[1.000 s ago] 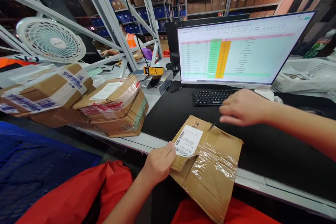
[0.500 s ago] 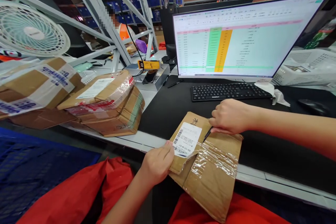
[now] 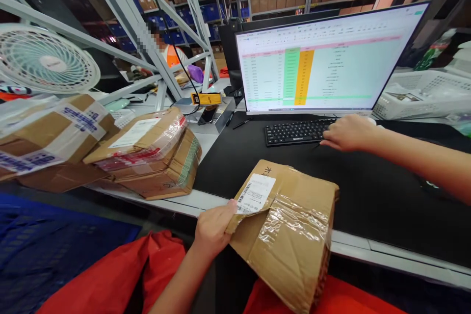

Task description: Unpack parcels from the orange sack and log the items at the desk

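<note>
A flat brown cardboard parcel (image 3: 294, 240), taped and bearing a white barcode label (image 3: 255, 194), hangs over the front edge of the black desk mat (image 3: 368, 191). My left hand (image 3: 213, 228) grips its near left corner, thumb beside the label. My right hand (image 3: 348, 133) rests at the front right edge of the black keyboard (image 3: 290, 132), away from the parcel. Its fingers are curled round a thin dark tool whose tip (image 3: 315, 146) pokes out to the left.
A monitor (image 3: 324, 68) showing a spreadsheet stands behind the keyboard. Several taped parcels (image 3: 147, 157) are piled at left beside a white fan (image 3: 42, 61). A yellow scanner (image 3: 206, 99) and a white basket (image 3: 423, 93) sit further back. Another person (image 3: 171, 54) works beyond the racks.
My right hand has lifted off the parcel's top edge and moved back to the keyboard with the thin tool. My left hand has tilted the parcel slightly towards me.
</note>
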Available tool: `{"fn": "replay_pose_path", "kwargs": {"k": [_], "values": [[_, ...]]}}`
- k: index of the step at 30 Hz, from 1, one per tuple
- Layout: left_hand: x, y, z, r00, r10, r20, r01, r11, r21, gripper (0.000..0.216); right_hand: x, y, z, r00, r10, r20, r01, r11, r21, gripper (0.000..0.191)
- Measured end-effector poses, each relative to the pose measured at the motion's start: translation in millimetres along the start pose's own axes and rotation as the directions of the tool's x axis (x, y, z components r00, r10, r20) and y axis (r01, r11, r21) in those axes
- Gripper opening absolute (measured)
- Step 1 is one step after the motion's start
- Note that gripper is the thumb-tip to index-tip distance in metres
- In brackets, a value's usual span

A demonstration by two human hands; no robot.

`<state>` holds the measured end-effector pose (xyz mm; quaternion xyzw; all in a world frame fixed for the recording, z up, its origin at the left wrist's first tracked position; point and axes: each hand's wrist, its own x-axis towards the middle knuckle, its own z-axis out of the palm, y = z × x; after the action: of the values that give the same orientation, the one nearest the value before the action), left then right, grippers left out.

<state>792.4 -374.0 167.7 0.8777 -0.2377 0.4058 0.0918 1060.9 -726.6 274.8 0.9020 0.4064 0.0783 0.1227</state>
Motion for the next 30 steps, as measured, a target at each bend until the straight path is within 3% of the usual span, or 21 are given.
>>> {"fn": "replay_pose_path", "kwargs": {"k": [2,3,5,7,9,12,17,21,24,25,27,29,30], "values": [[-0.6,-3.5,-0.1,0.996,-0.085,-0.008,0.085,0.996,0.006,0.023,-8.3,-10.7,5.7,0.978,0.21,-0.003,-0.202,0.941,0.271,0.052],[-0.5,-4.9,-0.1,0.993,-0.118,-0.013,0.118,0.993,0.011,0.024,-12.3,-22.5,7.5,0.962,0.27,0.04,-0.258,0.851,0.457,0.054],[-0.1,-6.4,-0.3,0.989,-0.148,-0.022,0.149,0.989,0.017,0.026,-18.3,-52.1,9.1,0.944,0.28,0.174,-0.312,0.594,0.741,0.058],[0.5,-6.5,-0.6,0.988,-0.153,-0.026,0.153,0.988,0.01,0.027,-20.2,-78.1,9.4,0.938,0.21,0.275,-0.338,0.38,0.861,0.064],[1.5,-5.4,-0.5,0.988,-0.154,-0.018,0.154,0.988,0.005,0.028,-19.1,-91.2,10.2,0.93,0.142,0.339,-0.363,0.217,0.906,0.069],[5.5,-1.2,1.0,0.985,-0.175,-0.014,0.175,0.984,0.019,0.027,-19.4,-90.1,16.6,0.912,-0.012,0.41,-0.41,-0.017,0.912,0.068],[16.0,11.2,4.0,0.951,-0.309,-0.032,0.31,0.95,0.045,0.035,-41.2,-88.0,40.6,0.894,-0.111,0.433,-0.447,-0.201,0.871,0.063],[17.8,20.4,5.3,0.875,-0.478,-0.068,0.478,0.878,-0.017,0.037,-57.7,-98.6,54.5,0.899,-0.143,0.414,-0.438,-0.308,0.845,0.062],[16.4,20.2,6.6,0.752,-0.655,-0.065,0.648,0.754,-0.108,0.038,-63.2,-103.6,57.0,0.92,-0.087,0.382,-0.388,-0.333,0.859,0.058],[16.1,17.8,7.7,0.675,-0.736,-0.059,0.72,0.674,-0.168,0.038,-65.2,-104.8,57.2,0.924,-0.08,0.373,-0.378,-0.335,0.863,0.057],[16.6,9.4,11.3,0.47,-0.882,-0.04,0.833,0.458,-0.311,0.037,-70.6,-107.5,57.8,0.932,-0.077,0.354,-0.358,-0.339,0.87,0.055],[19.4,-2.4,17.0,0.283,-0.959,0.011,0.856,0.247,-0.455,0.036,-78.2,-110.9,59.4,0.941,-0.066,0.333,-0.334,-0.35,0.875,0.055],[22.2,-9.1,20.3,0.222,-0.974,0.048,0.836,0.164,-0.524,0.036,-82.2,-112.6,60.5,0.945,-0.05,0.323,-0.319,-0.359,0.877,0.056]]}}
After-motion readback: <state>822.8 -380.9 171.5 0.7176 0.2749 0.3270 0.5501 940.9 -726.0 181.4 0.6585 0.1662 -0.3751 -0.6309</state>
